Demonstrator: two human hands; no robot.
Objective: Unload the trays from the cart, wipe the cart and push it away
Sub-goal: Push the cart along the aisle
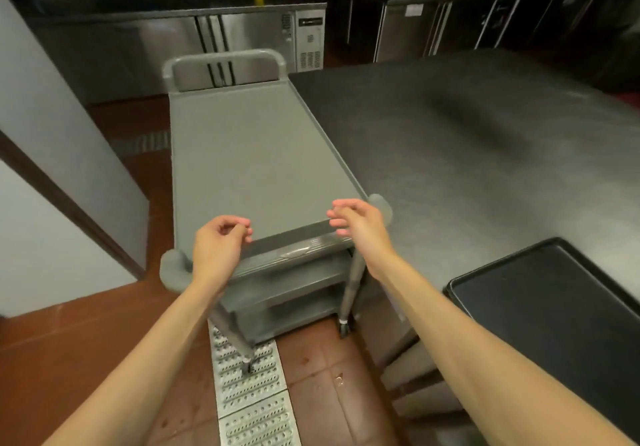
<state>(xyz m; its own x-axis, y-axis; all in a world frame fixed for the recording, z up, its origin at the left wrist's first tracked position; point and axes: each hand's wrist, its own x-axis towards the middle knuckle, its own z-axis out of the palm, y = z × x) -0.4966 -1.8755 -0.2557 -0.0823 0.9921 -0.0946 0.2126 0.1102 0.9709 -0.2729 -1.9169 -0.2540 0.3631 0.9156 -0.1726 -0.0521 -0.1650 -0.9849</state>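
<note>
A grey plastic cart (256, 154) stands in front of me, its top shelf bare. Its near handle runs across below my hands, and its far handle (225, 59) rises at the back. My left hand (218, 241) hovers over the near left part of the handle with fingers loosely curled and holding nothing. My right hand (356, 220) hovers over the near right corner, fingers also loosely curled and empty. Lower shelves show under the top one. A dark tray (554, 303) lies on the steel counter at the lower right.
A steel counter (467, 154) runs along the cart's right side. Stainless refrigerator units (242, 33) line the back. A white wall (52, 154) closes in on the left. The floor is red tile with a perforated metal drain grate (249, 383) under the cart's near legs.
</note>
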